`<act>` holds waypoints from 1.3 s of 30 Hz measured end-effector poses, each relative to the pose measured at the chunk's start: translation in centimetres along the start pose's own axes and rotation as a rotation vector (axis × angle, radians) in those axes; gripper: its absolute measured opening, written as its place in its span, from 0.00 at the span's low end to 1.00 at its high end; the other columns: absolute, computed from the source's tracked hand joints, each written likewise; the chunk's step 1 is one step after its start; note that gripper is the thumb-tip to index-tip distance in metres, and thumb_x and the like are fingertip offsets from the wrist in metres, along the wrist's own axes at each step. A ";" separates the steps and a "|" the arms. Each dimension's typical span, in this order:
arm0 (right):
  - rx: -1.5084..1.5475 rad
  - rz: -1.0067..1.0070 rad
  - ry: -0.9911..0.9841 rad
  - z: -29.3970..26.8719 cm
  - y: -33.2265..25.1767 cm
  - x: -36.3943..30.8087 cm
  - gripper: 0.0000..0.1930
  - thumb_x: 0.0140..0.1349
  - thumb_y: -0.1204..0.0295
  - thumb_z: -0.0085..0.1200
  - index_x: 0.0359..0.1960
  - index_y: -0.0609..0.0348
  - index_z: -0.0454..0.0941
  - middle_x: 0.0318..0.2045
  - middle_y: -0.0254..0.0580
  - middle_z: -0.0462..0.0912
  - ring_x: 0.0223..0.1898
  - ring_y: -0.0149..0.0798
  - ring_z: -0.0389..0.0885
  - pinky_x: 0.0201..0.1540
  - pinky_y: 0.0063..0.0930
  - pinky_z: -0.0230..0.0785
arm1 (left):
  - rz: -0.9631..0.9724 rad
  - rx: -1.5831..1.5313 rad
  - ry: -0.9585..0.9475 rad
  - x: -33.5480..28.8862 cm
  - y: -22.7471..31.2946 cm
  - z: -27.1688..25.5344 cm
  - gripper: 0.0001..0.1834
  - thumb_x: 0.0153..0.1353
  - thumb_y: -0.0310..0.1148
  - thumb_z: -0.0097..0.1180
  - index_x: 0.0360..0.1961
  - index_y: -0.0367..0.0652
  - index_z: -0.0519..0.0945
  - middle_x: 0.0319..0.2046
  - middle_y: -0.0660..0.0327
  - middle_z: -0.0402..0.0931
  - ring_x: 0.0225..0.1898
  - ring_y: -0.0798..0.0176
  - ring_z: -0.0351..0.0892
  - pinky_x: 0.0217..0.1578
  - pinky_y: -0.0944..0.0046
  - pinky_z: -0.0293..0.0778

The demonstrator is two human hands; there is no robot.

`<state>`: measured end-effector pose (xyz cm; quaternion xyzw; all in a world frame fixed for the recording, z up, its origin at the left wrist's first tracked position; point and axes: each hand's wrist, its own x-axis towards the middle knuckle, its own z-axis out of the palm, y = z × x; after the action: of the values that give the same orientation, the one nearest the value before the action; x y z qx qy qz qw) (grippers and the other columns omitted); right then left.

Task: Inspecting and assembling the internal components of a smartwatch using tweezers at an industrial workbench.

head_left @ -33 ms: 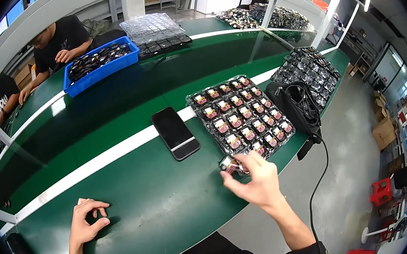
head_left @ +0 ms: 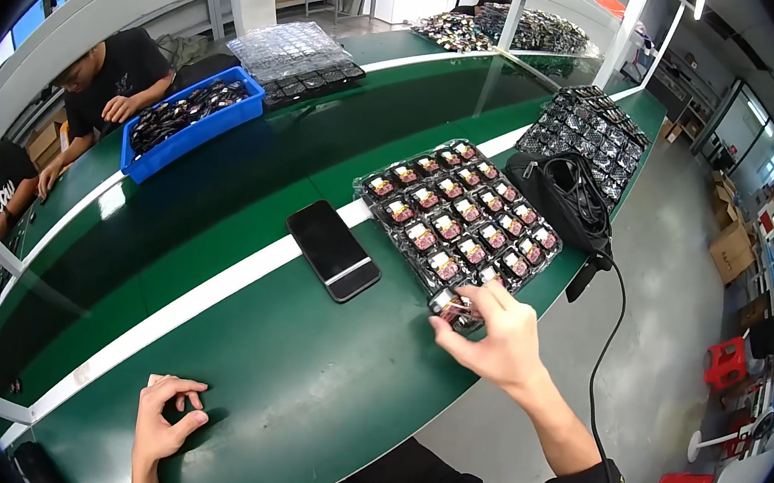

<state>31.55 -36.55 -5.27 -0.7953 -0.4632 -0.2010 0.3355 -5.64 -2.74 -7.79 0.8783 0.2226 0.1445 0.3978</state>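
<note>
My right hand [head_left: 504, 337] is closed, thumb and fingers gripping a small black item with a printed label [head_left: 452, 307] by its sides. It is at the near corner of a clear plastic tray [head_left: 418, 266]. Rows of similar black items with white, yellow and pink labels [head_left: 448, 227] fill the tray's pockets. My fingers partly cover the held item, and whether it rests in a pocket I cannot tell. Well to the left, my left hand [head_left: 166, 418] rests on the green table with fingers loosely curled, thumb apart, and nothing in it.
A black phone [head_left: 333, 251] lies left of the tray. Beyond the tray are a black pouch with a cable [head_left: 561, 199] and stacked trays [head_left: 587, 135]. Across the green belt [head_left: 250, 199] stands a blue bin [head_left: 196, 132] of dark parts, beside a seated person [head_left: 126, 73].
My right hand has shifted slightly right with the small black item, closer against the tray's near corner. My left hand stays in place.
</note>
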 end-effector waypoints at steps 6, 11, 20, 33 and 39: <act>-0.203 0.078 0.010 -1.5 2.7 -0.9 0.27 0.58 0.59 0.81 0.53 0.62 0.86 0.38 0.43 0.87 0.28 0.47 0.88 0.31 0.40 0.81 | 0.018 -0.062 0.011 1.1 -0.5 1.1 0.20 0.49 0.29 0.76 0.46 0.40 0.91 0.29 0.65 0.85 0.31 0.65 0.74 0.46 0.62 0.67; 0.195 0.285 0.023 -2.3 -0.3 -4.6 0.14 0.59 0.68 0.82 0.36 0.60 0.87 0.27 0.40 0.83 0.22 0.32 0.78 0.25 0.34 0.72 | 0.008 -0.058 0.044 0.8 -0.4 0.8 0.19 0.49 0.27 0.74 0.45 0.38 0.91 0.28 0.66 0.86 0.31 0.65 0.74 0.47 0.62 0.67; -0.333 0.874 -0.404 -9.9 11.4 -30.8 0.15 0.62 0.68 0.70 0.21 0.63 0.82 0.20 0.55 0.84 0.24 0.60 0.85 0.33 0.51 0.80 | 0.035 0.067 -0.090 -0.3 0.3 -0.8 0.17 0.67 0.22 0.73 0.56 0.40 0.91 0.37 0.64 0.83 0.40 0.64 0.75 0.44 0.62 0.74; -0.173 1.014 0.322 -17.5 37.5 -4.1 0.33 0.60 0.41 0.79 0.29 0.67 0.87 0.28 0.46 0.90 0.33 0.37 0.87 0.41 0.39 0.80 | -0.031 0.004 -0.009 0.3 -0.1 -0.3 0.13 0.75 0.30 0.70 0.57 0.38 0.91 0.37 0.65 0.83 0.39 0.68 0.78 0.43 0.66 0.76; -0.241 1.164 0.370 -14.4 46.1 1.4 0.40 0.48 0.38 0.86 0.35 0.70 0.88 0.39 0.59 0.94 0.42 0.51 0.95 0.51 0.46 0.85 | -0.029 0.011 0.011 0.8 -0.1 0.3 0.12 0.77 0.32 0.70 0.55 0.36 0.91 0.37 0.65 0.84 0.39 0.69 0.78 0.42 0.66 0.76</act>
<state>72.32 -61.97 -10.39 -0.9017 0.1381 -0.1704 0.3726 -4.79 -2.47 -7.99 0.8763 0.2382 0.1421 0.3939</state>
